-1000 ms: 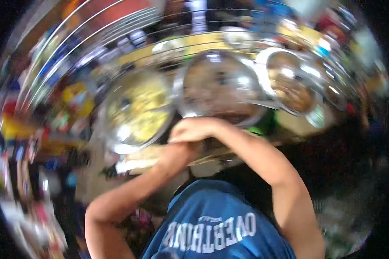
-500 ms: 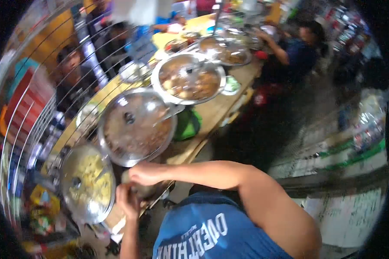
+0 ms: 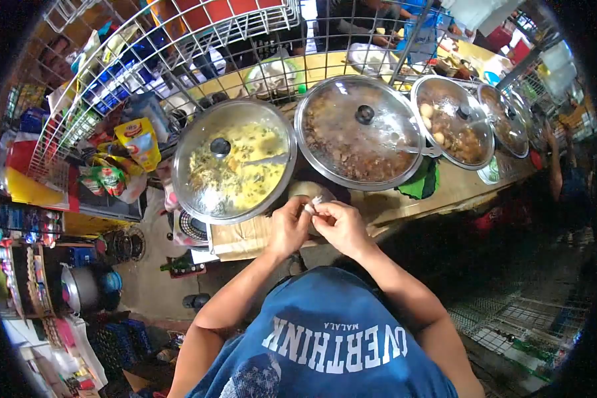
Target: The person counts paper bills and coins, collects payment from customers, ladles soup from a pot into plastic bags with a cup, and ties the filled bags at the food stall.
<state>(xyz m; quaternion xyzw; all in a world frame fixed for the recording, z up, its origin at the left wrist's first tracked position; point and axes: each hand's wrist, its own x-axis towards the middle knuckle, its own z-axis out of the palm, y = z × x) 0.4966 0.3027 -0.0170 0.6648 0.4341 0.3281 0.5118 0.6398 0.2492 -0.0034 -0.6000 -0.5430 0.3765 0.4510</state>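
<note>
My left hand (image 3: 290, 227) and my right hand (image 3: 341, 229) meet at the table's edge. Fingertips of both pinch the twisted whitish top of what looks like a plastic bag (image 3: 317, 199). A pale rounded bulge shows just beyond the fingers, mostly hidden by them, so its contents cannot be made out. Left of the hands is a pot of yellow food with greens (image 3: 262, 182) under a glass lid. Straight ahead sits a pot of brown chopped meat (image 3: 351, 142), also lidded, its surface partly fogged.
More lidded pots, one with eggs in stew (image 3: 452, 123), line the table (image 3: 458, 192) to the right. A green leaf (image 3: 423, 182) lies beside them. Wire grating (image 3: 245, 50) stands behind. Packets (image 3: 138, 142) hang at left; people are beyond the grating and at far right.
The view has swung left and steadied, so the pots now sit higher and further right. Both hands stay together, now near the middle of the view, with fingers pinching the bag top.
</note>
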